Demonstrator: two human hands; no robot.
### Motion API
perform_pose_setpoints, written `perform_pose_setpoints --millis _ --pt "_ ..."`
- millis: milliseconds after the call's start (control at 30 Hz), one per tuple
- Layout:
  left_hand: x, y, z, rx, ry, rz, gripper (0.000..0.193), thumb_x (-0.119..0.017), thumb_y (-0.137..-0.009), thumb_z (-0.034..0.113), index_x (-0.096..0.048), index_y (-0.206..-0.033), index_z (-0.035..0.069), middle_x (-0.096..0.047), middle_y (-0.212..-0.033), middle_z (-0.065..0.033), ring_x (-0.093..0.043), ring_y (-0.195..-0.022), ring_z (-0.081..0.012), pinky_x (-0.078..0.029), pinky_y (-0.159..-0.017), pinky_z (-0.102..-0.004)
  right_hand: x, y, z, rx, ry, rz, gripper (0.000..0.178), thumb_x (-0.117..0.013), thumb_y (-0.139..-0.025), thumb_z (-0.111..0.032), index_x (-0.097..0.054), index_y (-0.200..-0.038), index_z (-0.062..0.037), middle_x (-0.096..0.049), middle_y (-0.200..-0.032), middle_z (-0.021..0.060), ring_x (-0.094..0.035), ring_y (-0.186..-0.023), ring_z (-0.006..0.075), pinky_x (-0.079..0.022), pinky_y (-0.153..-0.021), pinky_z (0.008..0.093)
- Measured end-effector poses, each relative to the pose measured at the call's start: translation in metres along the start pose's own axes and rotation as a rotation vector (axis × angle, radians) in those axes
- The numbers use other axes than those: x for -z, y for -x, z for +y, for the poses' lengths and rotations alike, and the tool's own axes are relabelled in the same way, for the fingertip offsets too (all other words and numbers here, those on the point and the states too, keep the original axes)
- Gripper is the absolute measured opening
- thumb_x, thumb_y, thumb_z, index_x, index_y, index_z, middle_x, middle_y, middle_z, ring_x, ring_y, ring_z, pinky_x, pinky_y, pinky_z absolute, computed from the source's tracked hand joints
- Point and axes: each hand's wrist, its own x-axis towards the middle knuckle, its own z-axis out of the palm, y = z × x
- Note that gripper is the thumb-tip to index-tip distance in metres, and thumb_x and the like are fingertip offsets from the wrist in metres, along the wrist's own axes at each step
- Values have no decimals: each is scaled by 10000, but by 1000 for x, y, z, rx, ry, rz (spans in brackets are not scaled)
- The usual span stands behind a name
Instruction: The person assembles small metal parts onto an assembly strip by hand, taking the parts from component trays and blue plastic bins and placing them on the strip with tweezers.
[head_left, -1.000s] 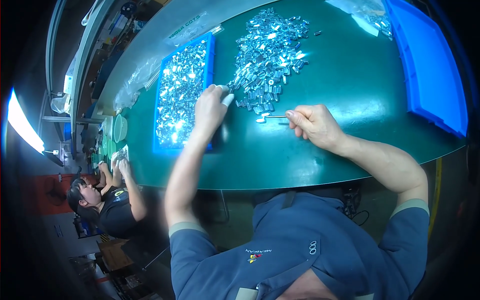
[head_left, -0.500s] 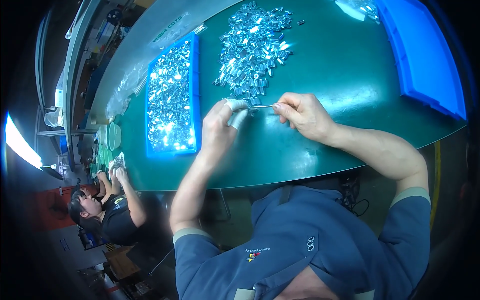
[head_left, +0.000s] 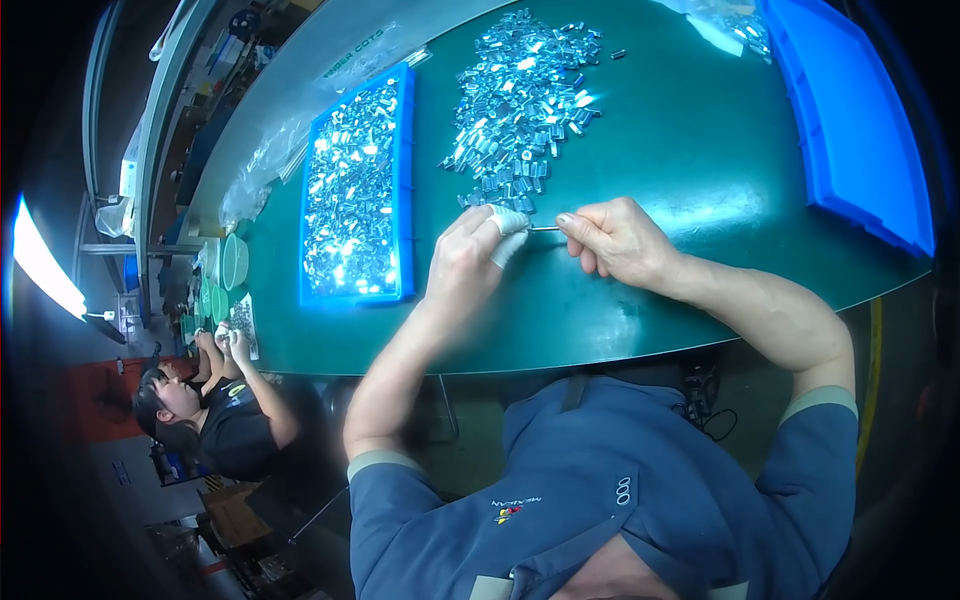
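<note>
My left hand (head_left: 465, 262) is closed in a pinch, with white covers on its thumb and finger. What it grips between the covered tips is hidden. My right hand (head_left: 622, 242) pinches a thin metal rod (head_left: 544, 229) between thumb and finger. The rod lies nearly level, its other end meeting the left fingertips. Just beyond both hands spreads a pile of small shiny metal pieces (head_left: 520, 95), its near end close to my left fingers.
Left of the pile, a blue tray (head_left: 406, 200) holds many similar pieces. Another blue tray (head_left: 865, 130) sits at the right on the green table (head_left: 680, 130). Plastic bags (head_left: 250, 190) lie at the left edge. A co-worker (head_left: 235, 420) sits farther left, near green bowls (head_left: 234, 262).
My left hand has come right, nearer the right hand, and less of the rod shows between them. The whole view has shifted slightly. The co-worker's hands have moved a little.
</note>
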Motion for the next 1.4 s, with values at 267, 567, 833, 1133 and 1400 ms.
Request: perform_pose_setpoints --millis 267,567,833,1133,1400 --pt "-6 3 7 -34 88 -50 206 -791 -809 3 -689 -986 31 -703 -918 -115 -678 -845 -308 -543 -728 -384 -2 2 0 41 125 -43 557 -514 -1063 -432 -684 -719 -27 -625 -550 56 -585 -493 131 -463 -492 331" --pt "24 -8 -40 -37 -99 64 184 -772 -840 18 -703 -1007 52 -721 -946 -110 -700 -886 -284 -549 -790 -377 2 -4 1 93 -26 123 484 -527 -1076 -393 -663 -782 -33 -624 -608 27 -555 -507 89 -438 -479 265" --pt "124 -19 -190 430 -583 312 197 -747 -893 111 -735 -1079 47 -746 -959 -138 -722 -829 -258 -559 -798 -364 -5 -1 -1 105 -11 39 480 -524 -1079 -396 -659 -799 -30 -626 -621 25 -544 -518 78 -431 -489 253" --pt "43 -42 -130 179 -493 -87 258 -751 -853 124 -716 -1104 79 -682 -1053 -140 -647 -1029 -363 -521 -902 -448 -1 0 3 101 -8 75 454 -533 -1078 -368 -670 -810 -28 -628 -621 23 -557 -527 79 -437 -494 255" --pt "30 -28 -113 302 -351 -105 271 -729 -860 52 -709 -1130 45 -638 -930 -127 -658 -884 -304 -519 -822 -395 -1 1 1 100 -30 43 391 -544 -1076 -313 -678 -848 -25 -632 -641 18 -556 -534 81 -443 -502 257"
